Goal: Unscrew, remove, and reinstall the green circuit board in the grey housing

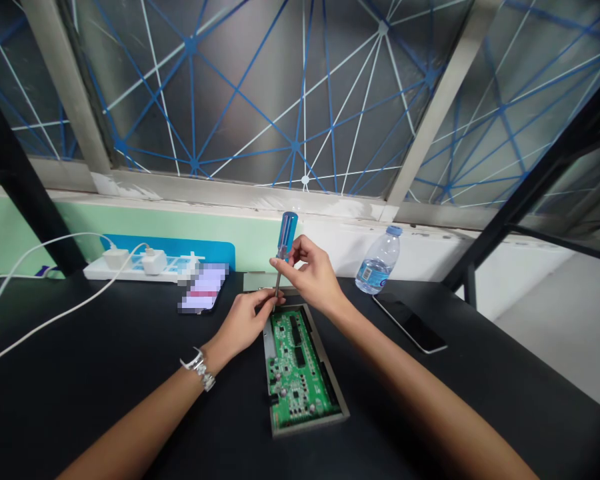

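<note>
Translucent blue with darker ribs on the handle of the screwdriver (287, 235), plain grey along its shaft; bright green flecked with black and silver across the circuit board (295, 373), edged by a grey frame (310, 425); matte black on the table (80, 353); a web of blue and white lines over the window film (240, 113); mint green and white on the wall (20, 233); white on the power strip (100, 270) and cables (55, 320); pale blue on the water bottle cap (394, 231)
</note>
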`<state>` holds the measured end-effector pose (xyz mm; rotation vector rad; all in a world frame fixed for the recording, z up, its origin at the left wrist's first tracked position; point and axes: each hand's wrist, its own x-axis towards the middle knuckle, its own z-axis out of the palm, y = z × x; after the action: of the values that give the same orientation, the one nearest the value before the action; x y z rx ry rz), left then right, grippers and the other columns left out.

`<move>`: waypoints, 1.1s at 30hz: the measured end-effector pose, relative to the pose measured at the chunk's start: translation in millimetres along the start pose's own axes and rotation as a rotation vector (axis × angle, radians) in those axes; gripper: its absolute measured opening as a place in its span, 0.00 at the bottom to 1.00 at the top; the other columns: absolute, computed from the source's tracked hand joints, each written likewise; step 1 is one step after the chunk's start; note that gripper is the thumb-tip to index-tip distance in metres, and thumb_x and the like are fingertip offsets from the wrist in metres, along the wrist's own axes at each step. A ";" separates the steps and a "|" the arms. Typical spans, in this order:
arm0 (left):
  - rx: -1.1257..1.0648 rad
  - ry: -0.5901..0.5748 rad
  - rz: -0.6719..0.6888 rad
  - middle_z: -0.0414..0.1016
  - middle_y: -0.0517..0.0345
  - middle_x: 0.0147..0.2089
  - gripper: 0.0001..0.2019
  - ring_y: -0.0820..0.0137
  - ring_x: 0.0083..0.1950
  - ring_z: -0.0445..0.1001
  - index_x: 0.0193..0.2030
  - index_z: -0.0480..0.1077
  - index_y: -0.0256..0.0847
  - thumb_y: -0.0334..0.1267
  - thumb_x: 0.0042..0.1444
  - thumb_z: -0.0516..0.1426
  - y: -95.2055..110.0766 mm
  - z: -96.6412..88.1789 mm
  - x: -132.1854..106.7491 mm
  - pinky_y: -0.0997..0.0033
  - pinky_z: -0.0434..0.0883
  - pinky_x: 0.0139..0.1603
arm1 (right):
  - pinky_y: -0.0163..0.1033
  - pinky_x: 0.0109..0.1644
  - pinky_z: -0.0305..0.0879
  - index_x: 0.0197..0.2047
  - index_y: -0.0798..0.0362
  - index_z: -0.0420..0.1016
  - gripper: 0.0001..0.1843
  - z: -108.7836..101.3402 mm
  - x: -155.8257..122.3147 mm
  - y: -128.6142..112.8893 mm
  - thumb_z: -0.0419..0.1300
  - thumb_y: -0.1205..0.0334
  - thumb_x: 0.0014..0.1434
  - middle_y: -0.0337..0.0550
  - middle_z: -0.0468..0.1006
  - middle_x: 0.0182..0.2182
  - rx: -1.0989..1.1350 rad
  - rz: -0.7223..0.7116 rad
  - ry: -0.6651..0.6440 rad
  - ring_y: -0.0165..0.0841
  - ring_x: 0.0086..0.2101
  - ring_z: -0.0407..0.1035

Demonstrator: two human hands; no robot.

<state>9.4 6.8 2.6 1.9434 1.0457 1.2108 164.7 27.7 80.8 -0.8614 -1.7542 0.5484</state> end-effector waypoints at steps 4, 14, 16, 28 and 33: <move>0.009 0.003 0.014 0.83 0.53 0.45 0.13 0.60 0.47 0.80 0.44 0.78 0.42 0.39 0.64 0.52 -1.5 -0.5 0.1 0.65 0.72 0.51 | 0.35 0.32 0.60 0.31 0.50 0.61 0.15 3.5 -1.9 -0.8 0.65 0.54 0.56 0.32 0.66 0.25 -0.017 0.016 0.048 0.28 0.26 0.63; -0.017 -0.023 0.002 0.82 0.54 0.46 0.13 0.61 0.48 0.80 0.47 0.77 0.42 0.39 0.65 0.52 -4.3 -0.7 -0.2 0.67 0.72 0.51 | 0.33 0.24 0.68 0.41 0.52 0.69 0.16 -26.3 11.8 3.4 0.65 0.54 0.54 0.42 0.71 0.35 0.354 0.193 -0.394 0.35 0.37 0.70; -0.024 -0.028 -0.008 0.82 0.54 0.46 0.13 0.61 0.48 0.80 0.47 0.77 0.41 0.39 0.65 0.52 -3.9 -1.2 0.0 0.67 0.72 0.51 | 0.33 0.24 0.69 0.41 0.52 0.70 0.14 -28.8 13.5 6.6 0.65 0.55 0.54 0.42 0.71 0.34 0.378 0.202 -0.396 0.34 0.36 0.70; -0.025 -0.052 0.022 0.82 0.54 0.45 0.13 0.62 0.49 0.79 0.46 0.76 0.41 0.41 0.66 0.51 -7.7 -2.4 0.3 0.66 0.71 0.53 | 0.32 0.25 0.69 0.39 0.52 0.70 0.14 -28.1 15.6 11.5 0.67 0.56 0.54 0.39 0.73 0.32 0.401 0.186 -0.426 0.31 0.34 0.72; 0.124 -0.079 0.068 0.80 0.53 0.44 0.13 0.63 0.46 0.78 0.46 0.75 0.40 0.39 0.65 0.50 -6.6 -8.3 0.6 0.67 0.72 0.49 | 0.31 0.24 0.69 0.37 0.52 0.69 0.14 -25.2 16.6 10.7 0.68 0.56 0.53 0.38 0.72 0.29 0.398 0.161 -0.410 0.31 0.33 0.70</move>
<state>0.0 11.3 0.7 2.1198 1.0433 1.1190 188.4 46.2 91.7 -0.6370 -1.8518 1.2046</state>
